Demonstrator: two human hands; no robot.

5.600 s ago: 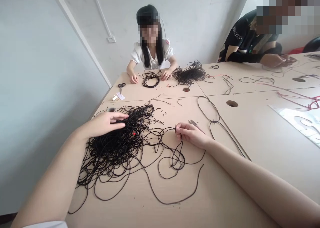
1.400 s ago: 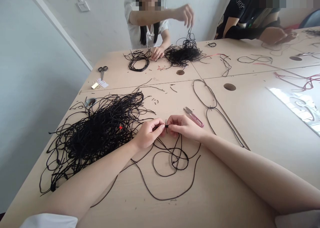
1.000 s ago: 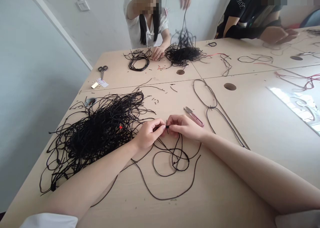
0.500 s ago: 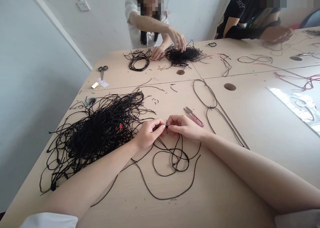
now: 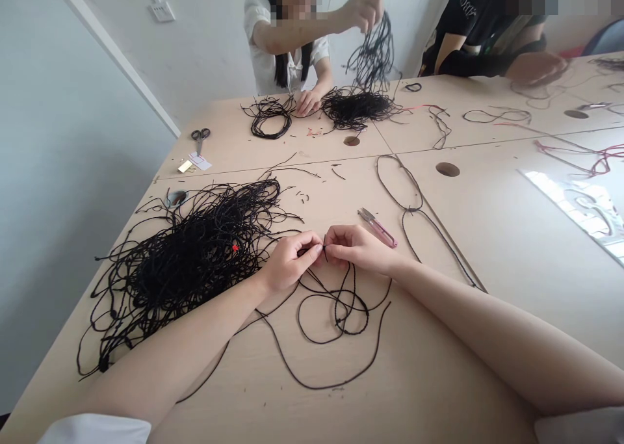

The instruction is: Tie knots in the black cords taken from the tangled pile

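My left hand (image 5: 295,257) and my right hand (image 5: 351,245) meet fingertip to fingertip above the table, each closed in a pinch. Between them they grip a black cord (image 5: 357,296), with a small knot and short ends showing at the fingertips. Below my hands the cord lies in loose loops on the table. To the left spreads a large tangled pile of black cords (image 5: 190,262) with a small red piece on it. Just beyond my right hand lie thread snips (image 5: 380,228) with pink handles. What sits inside my fingers is mostly hidden.
Black-handled scissors (image 5: 200,138) and small paper tags (image 5: 199,161) lie far left. A looped cord (image 5: 412,208) rests right of the snips. Round holes (image 5: 447,169) pierce the table (image 5: 419,379). Across it, a person's hand (image 5: 363,10) holds up black cords; another person sits far right.
My hands have hardly moved and keep their pinch on the cord. Across the table, the co-worker's hand has risen from the far pile, lifting a bunch of black cords.
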